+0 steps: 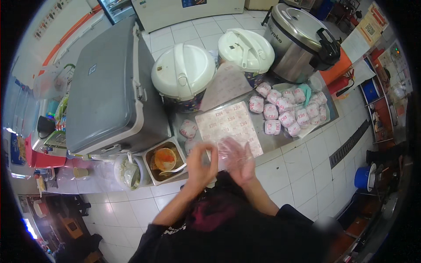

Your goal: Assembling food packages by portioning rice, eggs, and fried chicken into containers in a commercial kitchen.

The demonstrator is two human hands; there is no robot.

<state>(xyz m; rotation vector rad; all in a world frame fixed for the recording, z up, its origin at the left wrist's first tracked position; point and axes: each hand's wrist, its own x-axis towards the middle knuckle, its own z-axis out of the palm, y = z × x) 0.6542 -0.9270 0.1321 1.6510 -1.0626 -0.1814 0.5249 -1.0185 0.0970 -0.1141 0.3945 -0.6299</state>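
Observation:
My right hand is in a clear plastic glove, palm partly up, its fingers apart. Close beside it my left hand is bare, with fingers bent in toward the thumb at the glove's loose film; motion blurs its fingertips. Both hands are over the near edge of a printed wrapping paper sheet, which lies flat on the metal table. Two paper-wrapped bundles sit left of the sheet. Many similar wrapped bundles are heaped to its right, some on a tray.
Behind the sheet stand two lidded white pots, a folded stack of paper and a large steel rice cooker. Leftward are a grey cooler box, a metal pan with red sauce in a bowl, and a tub of pale food.

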